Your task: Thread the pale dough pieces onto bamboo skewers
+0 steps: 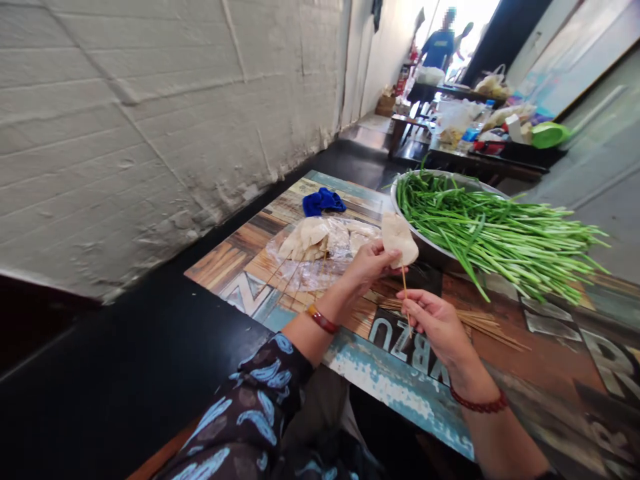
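Observation:
My left hand [374, 262] pinches a thin, flat, pale sheet of food [399, 239] by its lower left edge, holding it up over the table. From the bottom of the sheet comes a wooden skewer [405, 285]. Lower down, my right hand [431, 316] grips that skewer between thumb and fingers; how far it runs into the sheet is hidden. Left of my hands, a clear plastic bag [305, 275] lies under a pile of similar pale sheets [313, 239], with several skewers sticking out. More loose skewers [487, 327] lie beside and behind my right hand.
A large metal basin [397, 200] heaped with long green stalks [500, 233] stands at the right of the patterned table [235, 260]. A blue cloth [323, 201] lies behind the bag. Farther back are a cluttered table and a person [440, 47]; a white wall [175, 100] runs along the left.

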### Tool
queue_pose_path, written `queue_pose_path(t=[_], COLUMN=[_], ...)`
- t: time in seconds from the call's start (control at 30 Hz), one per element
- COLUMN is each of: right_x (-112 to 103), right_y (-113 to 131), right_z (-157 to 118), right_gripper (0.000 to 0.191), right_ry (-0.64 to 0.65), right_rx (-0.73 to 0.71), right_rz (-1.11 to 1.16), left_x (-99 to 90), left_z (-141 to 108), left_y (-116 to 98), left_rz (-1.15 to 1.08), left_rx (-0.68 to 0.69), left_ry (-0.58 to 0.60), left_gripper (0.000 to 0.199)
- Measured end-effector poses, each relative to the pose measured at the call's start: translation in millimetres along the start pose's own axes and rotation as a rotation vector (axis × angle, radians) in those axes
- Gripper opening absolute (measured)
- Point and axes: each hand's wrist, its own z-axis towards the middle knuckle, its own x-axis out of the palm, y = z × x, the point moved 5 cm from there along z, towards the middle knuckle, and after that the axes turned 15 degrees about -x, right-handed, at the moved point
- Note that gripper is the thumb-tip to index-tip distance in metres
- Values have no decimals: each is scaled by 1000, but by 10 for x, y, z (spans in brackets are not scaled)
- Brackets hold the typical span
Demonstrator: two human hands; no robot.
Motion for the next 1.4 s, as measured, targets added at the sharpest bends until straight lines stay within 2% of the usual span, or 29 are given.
queue_pose_path(t=[0.2,0.3,0.37,0.47,0.53,0.63,0.7,0.77,0.87,0.97,1.13,1.27,1.4], right_x=[-127,-189,-211,-199,-145,8,152,322,595,840,1117,1247,1329], right_y=[39,156,260,416,486,533,535,525,512,507,459,430,425], right_z=[13,-27,-86,-201,-274,-356,-384,-391,-379,-375,-438,-469,-387], right_gripper=[37,37,36,34,33,34,36,38,41,42,41,38,37], right_ry=[-106,-165,-192,-206,-188,-146,-126,-113,-87,-35,74,130,136], right_rx=[-138,-184,-218,-262,-249,-185,-134,-77,-2,45,99,132,130], right_rz=[-102,-156,-164,-144,-114,-43,30,123,254,320,326,340,336], left_x=[-2,5,17,-16,-166,-590,-890,-1099,-1231,-1204,-1163,-1172,-1157], left_z=[-12,-68,-170,-427,-629,-872,-941,-908,-744,-549,-300,-206,-203], left_y=[10,-3,-42,-210,-426,-856,-1129,-1307,-1359,-1284,-1319,-1493,-1657], left_rz=[71,79,127,322,494,796,1083,1394,1757,1922,1846,1783,1750], left_rx=[3,52,105,225,332,445,445,409,366,383,361,357,352], left_ry=[-6,-80,-130,-164,-252,-528,-742,-830,-788,-692,-691,-704,-705], left_gripper=[45,45,43,39,36,33,32,39,47,44,21,25,28])
